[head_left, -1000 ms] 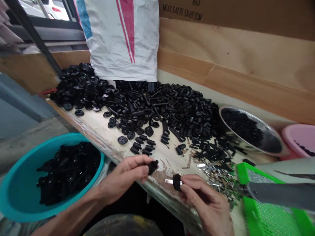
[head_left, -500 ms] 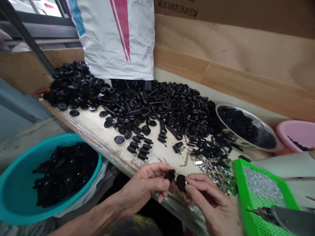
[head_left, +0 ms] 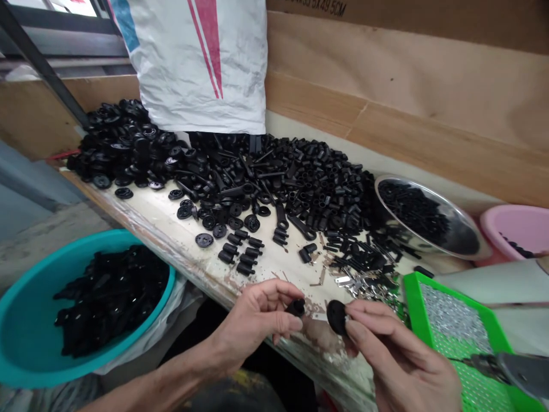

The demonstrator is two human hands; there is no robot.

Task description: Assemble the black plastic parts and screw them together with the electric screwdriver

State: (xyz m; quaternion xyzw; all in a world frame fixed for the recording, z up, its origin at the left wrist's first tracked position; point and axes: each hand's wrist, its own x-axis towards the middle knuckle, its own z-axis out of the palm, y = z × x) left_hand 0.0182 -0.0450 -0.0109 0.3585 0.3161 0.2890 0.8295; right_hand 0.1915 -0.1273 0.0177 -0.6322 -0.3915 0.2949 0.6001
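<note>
At the upper left of the frame there is a window with a dark metal frame, and a black metal bar goes down in a slant in front of it. The outside looks bright there, and the room has a soft, even light. Along the back, on the upper right, stands a wall of light brown cardboard sheets, and a long wooden board runs under them. A work bench with a worn, stained white top goes across the middle of the frame. On the left side, below the bench level, is a grey concrete floor, and beside it a pale blue-grey panel.
</note>
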